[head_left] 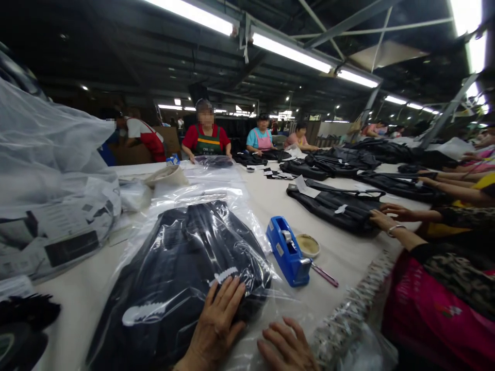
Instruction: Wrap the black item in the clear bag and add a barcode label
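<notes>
Left hand [216, 322] flat, fingers spread, pressing near end of bagged dark garment [181, 268]. Right hand [288, 345] open on bag's loose flap alongside. Garment's long axis runs fwd-left across bench [344, 257]; left hand nearer.

A dark folded garment [181, 268] is seen sealed inside a clear plastic bag [216, 206], laid flat on the pale tabletop [348, 257] and stretching away from its near edge. White toothed markings are shown on the near part of the garment, and the glossy, wrinkled bag is spread loosely beyond the cloth on all sides. The garment's near end is pressed by the left hand [216, 322], fingers spread, while the bag's loose near edge is touched by the right hand [288, 348].
</notes>
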Demonstrator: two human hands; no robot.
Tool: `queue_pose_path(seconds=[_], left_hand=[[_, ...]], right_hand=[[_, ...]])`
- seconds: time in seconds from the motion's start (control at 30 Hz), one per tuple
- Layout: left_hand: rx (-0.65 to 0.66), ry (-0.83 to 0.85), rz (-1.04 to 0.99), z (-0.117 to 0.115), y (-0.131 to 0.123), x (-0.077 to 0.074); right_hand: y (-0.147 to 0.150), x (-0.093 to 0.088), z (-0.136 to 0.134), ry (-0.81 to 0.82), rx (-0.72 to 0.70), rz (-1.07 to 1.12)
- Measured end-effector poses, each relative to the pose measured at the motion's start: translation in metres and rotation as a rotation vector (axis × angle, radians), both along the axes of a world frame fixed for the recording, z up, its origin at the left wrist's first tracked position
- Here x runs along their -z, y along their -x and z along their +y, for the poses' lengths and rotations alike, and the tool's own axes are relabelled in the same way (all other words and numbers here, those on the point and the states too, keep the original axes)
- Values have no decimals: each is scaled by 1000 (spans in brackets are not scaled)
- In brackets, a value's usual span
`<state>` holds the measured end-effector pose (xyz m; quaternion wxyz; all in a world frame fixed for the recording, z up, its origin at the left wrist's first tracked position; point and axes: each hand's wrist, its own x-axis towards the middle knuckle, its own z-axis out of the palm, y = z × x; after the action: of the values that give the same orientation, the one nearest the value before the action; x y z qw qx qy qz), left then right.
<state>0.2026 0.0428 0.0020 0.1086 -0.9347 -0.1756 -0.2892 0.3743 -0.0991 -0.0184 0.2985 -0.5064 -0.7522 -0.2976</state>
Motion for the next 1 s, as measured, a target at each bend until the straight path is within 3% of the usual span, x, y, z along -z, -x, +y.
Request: queue_pose_path(seconds=[0.23, 0.43, 0.6, 0.77, 0.87, 1.0], left_hand=[[-22, 153, 63, -5, 0, -4], [-3, 208, 78, -4, 1, -4], [3, 215, 75, -3, 3, -3], [0, 230, 67, -3, 2, -4], [-2, 243, 70, -4, 2, -5], [-3, 266, 78, -4, 2, -5]], right_hand=[[0, 19, -9, 321, -116, 120], [0, 11, -21, 513, 49, 298], [-14, 23, -28, 448, 259, 325], [-14, 27, -28, 349, 305, 205], [-3, 14, -22, 315, 261, 163], [16, -6, -10, 286, 90, 184]])
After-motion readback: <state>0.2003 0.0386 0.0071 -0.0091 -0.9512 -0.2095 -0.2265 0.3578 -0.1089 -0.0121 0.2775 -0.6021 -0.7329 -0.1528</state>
